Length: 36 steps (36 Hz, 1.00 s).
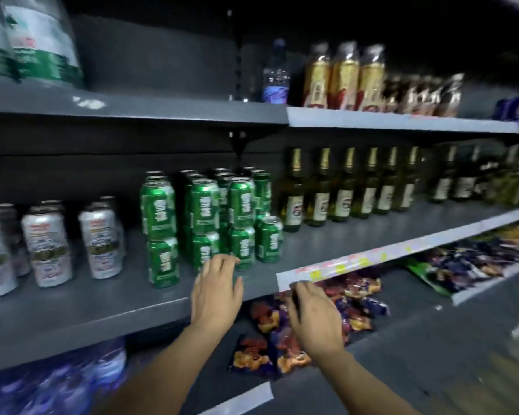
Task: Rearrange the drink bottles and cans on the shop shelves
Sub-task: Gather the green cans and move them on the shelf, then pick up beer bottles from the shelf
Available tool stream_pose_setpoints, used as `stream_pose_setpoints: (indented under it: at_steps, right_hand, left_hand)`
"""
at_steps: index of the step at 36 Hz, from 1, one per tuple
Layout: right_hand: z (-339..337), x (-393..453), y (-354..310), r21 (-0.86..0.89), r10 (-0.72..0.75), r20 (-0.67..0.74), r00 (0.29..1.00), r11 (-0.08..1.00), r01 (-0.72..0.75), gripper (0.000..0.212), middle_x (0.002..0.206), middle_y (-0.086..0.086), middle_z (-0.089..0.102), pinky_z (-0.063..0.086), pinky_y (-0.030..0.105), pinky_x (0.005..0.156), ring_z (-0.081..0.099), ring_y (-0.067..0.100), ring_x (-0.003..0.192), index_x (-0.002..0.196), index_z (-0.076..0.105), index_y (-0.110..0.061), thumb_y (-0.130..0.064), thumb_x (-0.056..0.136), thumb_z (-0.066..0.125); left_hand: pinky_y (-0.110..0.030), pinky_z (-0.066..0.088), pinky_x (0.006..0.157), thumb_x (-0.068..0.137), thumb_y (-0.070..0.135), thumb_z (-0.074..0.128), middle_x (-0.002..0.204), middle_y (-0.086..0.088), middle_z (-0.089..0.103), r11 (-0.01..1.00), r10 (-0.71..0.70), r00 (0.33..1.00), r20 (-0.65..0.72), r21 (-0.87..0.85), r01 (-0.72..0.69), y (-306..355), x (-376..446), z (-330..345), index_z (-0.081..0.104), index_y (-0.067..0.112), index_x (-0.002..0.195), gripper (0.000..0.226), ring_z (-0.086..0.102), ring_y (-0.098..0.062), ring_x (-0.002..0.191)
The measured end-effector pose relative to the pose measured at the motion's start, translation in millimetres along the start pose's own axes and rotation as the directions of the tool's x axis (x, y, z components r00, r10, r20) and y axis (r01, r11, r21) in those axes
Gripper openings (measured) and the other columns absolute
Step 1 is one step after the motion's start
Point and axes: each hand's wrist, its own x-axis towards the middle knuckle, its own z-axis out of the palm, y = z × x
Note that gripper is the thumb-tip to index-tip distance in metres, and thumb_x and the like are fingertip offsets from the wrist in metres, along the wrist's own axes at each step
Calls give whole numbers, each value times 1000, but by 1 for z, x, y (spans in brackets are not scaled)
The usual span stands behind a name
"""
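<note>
Green cans [204, 217] stand stacked two high on the grey middle shelf [72, 307]. White cans [99, 244] stand to their left, green glass bottles [342, 190] to their right. My left hand [216, 289] hovers over the shelf just in front of the lower green cans, fingers loosely bent, holding nothing. My right hand [312, 316] is at the shelf's front edge below the white price strip [357, 262], fingers curled down; whether it touches the strip is unclear. The whole view is blurred.
The upper shelf [192, 110] carries large water jugs [33, 43], a small blue-labelled bottle [276, 76] and gold and dark bottles [345, 79]. Snack bags [282, 333] lie on the lower shelf, with blue-wrapped packs [57, 381] at lower left.
</note>
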Motion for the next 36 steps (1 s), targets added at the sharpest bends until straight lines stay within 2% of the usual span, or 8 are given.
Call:
stream_pose_setpoints:
  at_steps: [2,5,8,12,17,25,28,36]
  right_hand:
    - [-22,-2,50,-56,8,-12,1000,998,-9,19,81,1,60,50,30,56,62,24,69,87,61,-17,-23,72,72]
    - [-52,-3,106,-139,37,-58,998,989,-44,13,78,-1,59,49,28,53,62,22,68,81,61,-18,-30,79,58]
    - [-78,-7,161,-192,87,-83,993,976,-102,22,77,-2,61,48,27,49,63,21,64,80,62,-17,-26,68,78]
    - [-101,-11,243,-263,206,-30,978,943,-206,28,79,3,63,50,30,50,64,25,65,87,67,-11,-23,66,82]
    - [-113,0,338,-276,314,21,949,914,-296,20,98,5,62,47,34,66,61,28,91,101,63,-13,-29,89,61]
    - [-122,67,469,-341,318,13,948,893,-294,26,109,1,57,45,33,69,58,25,100,115,57,-19,-34,96,47]
    - [-129,99,517,-364,350,16,937,874,-321,25,111,-1,54,43,32,70,55,22,101,113,53,-20,-36,98,41]
    - [-143,156,661,-443,424,35,905,818,-366,30,117,-1,52,43,30,73,54,21,107,120,49,-21,-40,99,37]
  left_hand:
    - [-30,39,93,95,27,49,124,4,46,999,42,998,48,-7,-42,48,2,25,50,21,124,30,43,-17,117]
    - [-28,37,94,95,30,47,125,7,44,997,73,990,118,-29,-70,106,4,59,48,24,125,30,41,-14,119]
    - [-26,35,94,94,31,48,124,8,45,988,152,973,172,-54,-144,163,7,96,47,25,124,31,41,-13,119]
    - [-26,34,98,95,32,45,125,9,43,966,258,942,214,-85,-245,238,20,147,46,26,124,30,39,-13,121]
    - [-26,35,94,94,32,47,122,10,44,952,299,923,242,-135,-273,308,47,213,48,27,119,25,41,-13,118]
    - [-29,36,93,94,31,48,121,8,44,946,312,908,280,-182,-269,391,130,317,49,25,119,26,43,-15,115]
    - [-29,37,94,94,28,49,121,7,45,941,313,911,269,-221,-257,423,170,354,49,25,120,27,43,-16,116]
    - [-31,37,96,95,27,49,121,5,45,937,324,893,313,-238,-257,518,239,465,49,23,119,24,42,-17,117]
